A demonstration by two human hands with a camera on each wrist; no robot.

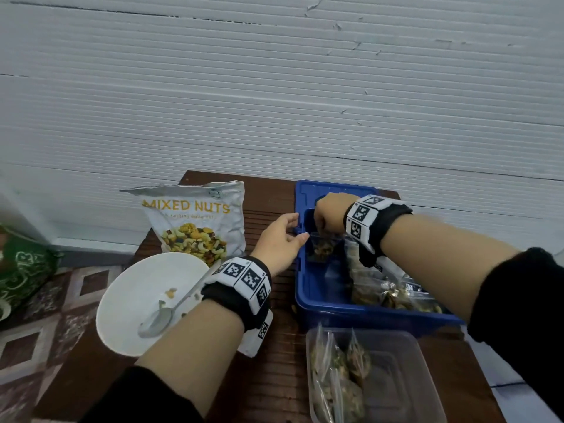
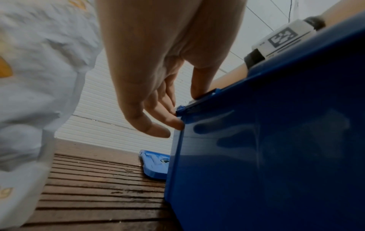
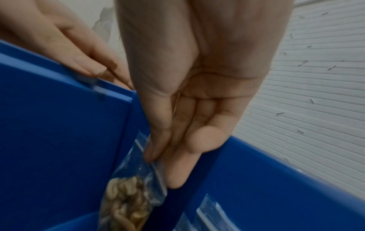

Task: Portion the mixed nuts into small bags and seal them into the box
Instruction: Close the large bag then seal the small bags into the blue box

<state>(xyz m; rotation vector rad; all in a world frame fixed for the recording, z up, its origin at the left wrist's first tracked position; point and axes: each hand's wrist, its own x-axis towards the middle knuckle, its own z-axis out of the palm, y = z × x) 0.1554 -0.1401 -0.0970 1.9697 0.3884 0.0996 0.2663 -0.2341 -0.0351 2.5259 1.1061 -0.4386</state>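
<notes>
A blue box [image 1: 360, 315] [image 2: 276, 140] [image 3: 59, 125] stands on the brown slatted table. My right hand [image 1: 323, 227] [image 3: 164, 159] reaches down inside its far left corner. Thumb and fingers pinch the top edge of a small clear bag of nuts [image 1: 323, 250] [image 3: 126, 203], which hangs upright against the inner wall. My left hand [image 1: 297, 228] [image 2: 187, 107] rests at the box's far left corner, thumb on the rim, fingers fairly straight against the outer wall. Several filled small bags [image 1: 381, 288] lie in the box's right part.
The large Mixed Nuts bag [image 1: 195, 221] [image 2: 39, 78] stands left of the box. A white bowl [image 1: 131, 288] with a spoon [image 1: 164, 312] and a few crumbs sits front left. A clear tub [image 1: 396, 377] holding nut bags is front right. The blue lid [image 1: 329, 190] [image 2: 156, 164] lies behind the box.
</notes>
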